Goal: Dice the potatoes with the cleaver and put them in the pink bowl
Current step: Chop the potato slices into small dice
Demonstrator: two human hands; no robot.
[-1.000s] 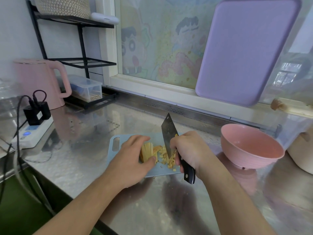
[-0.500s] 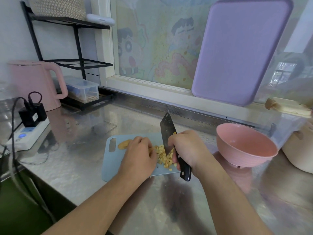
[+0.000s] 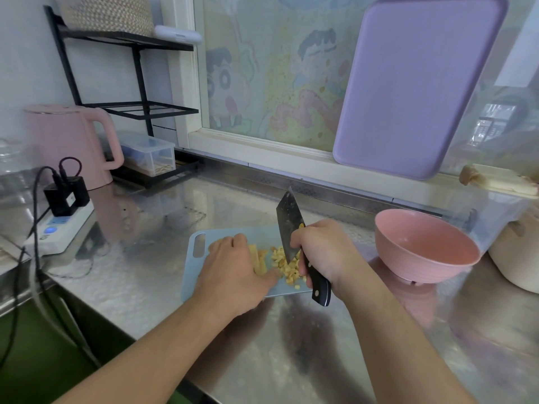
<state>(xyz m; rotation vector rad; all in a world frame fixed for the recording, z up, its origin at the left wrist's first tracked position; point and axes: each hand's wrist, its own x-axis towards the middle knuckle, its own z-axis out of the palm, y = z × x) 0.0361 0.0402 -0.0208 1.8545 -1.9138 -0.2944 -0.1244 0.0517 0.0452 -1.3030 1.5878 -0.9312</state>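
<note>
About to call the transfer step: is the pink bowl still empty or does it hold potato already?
Empty: the pink bowl shows only its bare pink inside. The diced potato all lies on the blue cutting board.

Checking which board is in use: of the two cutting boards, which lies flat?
The small light-blue cutting board lies flat on the steel counter under the potatoes; the large purple board leans upright against the window.

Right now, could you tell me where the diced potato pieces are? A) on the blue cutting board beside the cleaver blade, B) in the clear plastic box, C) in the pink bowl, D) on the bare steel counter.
A: the diced potato pieces lie on the blue cutting board against the cleaver blade, while the pink bowl shows only its bare inside.
</note>
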